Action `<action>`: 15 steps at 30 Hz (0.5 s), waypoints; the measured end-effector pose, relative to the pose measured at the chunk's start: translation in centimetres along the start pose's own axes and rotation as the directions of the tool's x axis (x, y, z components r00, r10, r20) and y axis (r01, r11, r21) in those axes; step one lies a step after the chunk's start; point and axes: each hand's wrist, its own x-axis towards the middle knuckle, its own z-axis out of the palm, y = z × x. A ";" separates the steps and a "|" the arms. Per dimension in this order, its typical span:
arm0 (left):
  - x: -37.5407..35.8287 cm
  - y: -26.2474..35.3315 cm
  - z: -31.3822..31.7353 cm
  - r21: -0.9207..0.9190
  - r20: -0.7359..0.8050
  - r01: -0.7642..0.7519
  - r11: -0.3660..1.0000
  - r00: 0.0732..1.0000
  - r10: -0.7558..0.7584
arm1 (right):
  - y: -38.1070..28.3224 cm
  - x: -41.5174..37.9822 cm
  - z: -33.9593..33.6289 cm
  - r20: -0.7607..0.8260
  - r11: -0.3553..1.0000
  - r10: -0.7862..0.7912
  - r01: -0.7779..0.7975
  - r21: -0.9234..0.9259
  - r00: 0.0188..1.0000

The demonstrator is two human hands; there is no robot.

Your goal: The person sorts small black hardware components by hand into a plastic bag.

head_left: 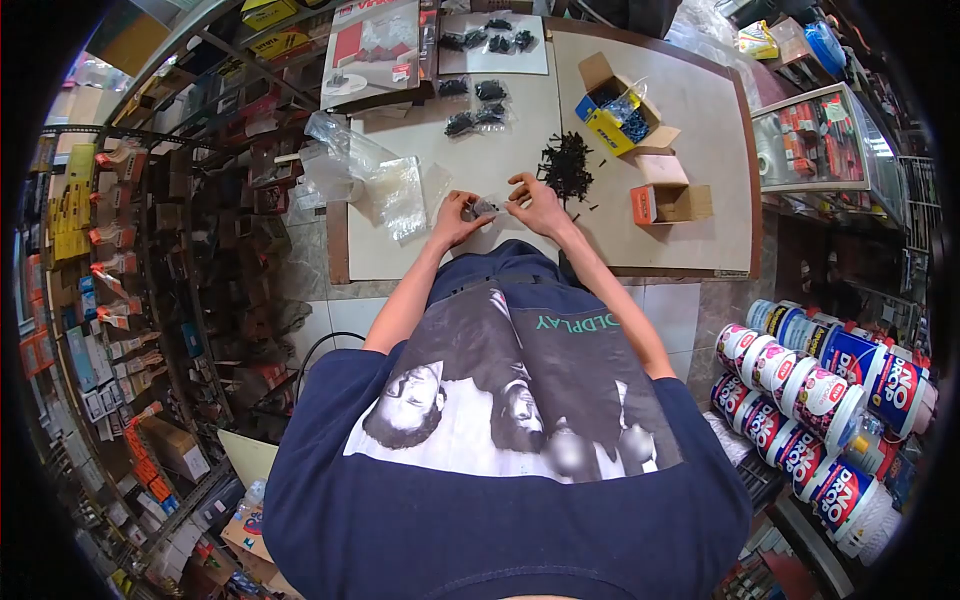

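Note:
My left hand (457, 219) is closed on a small clear plastic bag (486, 208) with dark pieces inside, close to the table's near edge. The fingers of my right hand (540, 209) curl at the bag's other end, the thumb against its edge. Just beyond the right hand lies a loose heap of black screws (566, 166), a few scattered around it. To the left of my hands, flat clear bags (402, 200) are spread on the table. Filled bags of black screws (489, 90) lie farther back.
An open yellow and blue box (612, 118) with dark blue contents stands behind the heap. An open orange box (662, 200) is at the right of the table (700, 120). A picture carton (372, 55) stands back left. Shelves and stacked paint tubs (845, 497) flank me.

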 end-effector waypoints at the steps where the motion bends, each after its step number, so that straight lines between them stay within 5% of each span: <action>1: 0.0 0.0 0.0 -0.008 0.012 0.008 1.000 1.000 -0.008 | 0.4 -0.1 -0.2 0.003 1.000 -0.002 0.002 -0.002 1.000; 5: 0.0 0.0 0.0 -0.006 0.019 0.012 1.000 1.000 -0.012 | 2.9 -0.8 -2.4 -0.083 0.985 0.160 -0.154 0.075 0.984; 7: 0.0 0.0 0.0 -0.022 0.017 0.021 1.000 1.000 -0.021 | 4.8 -1.4 -3.8 -0.271 0.965 0.260 -0.257 0.049 0.927; 15: 0.1 -0.1 0.2 0.010 -0.003 0.001 1.000 1.000 -0.001 | 11.9 -3.9 -7.4 -0.516 0.862 0.370 -0.492 -0.118 0.772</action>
